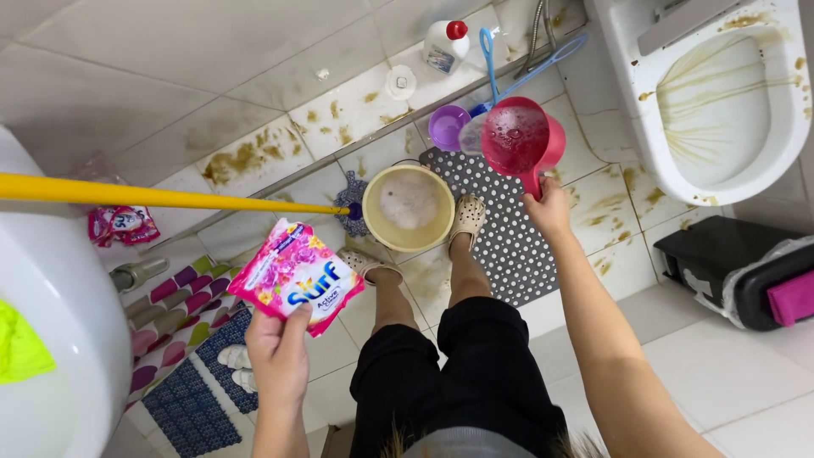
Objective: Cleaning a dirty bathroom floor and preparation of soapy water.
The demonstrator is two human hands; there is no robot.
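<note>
pink detergent packet (296,276) held flat, long axis slanting up-right | left hand (278,352) clamped on its lower edge | right hand (549,208) closed around pink scoop (519,137) handle, arm outstretched

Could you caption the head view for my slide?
Left hand holds pink packet; right hand holds pink scoop above bucket.

Bucket (408,206) on the floor before the feet; dipper (519,138) above the mat (509,246), toilet (721,93) right

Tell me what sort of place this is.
A bathroom, most likely at home: a stained white toilet, tiled floor, and a perforated anti-slip mat beside a cream bucket.
</note>
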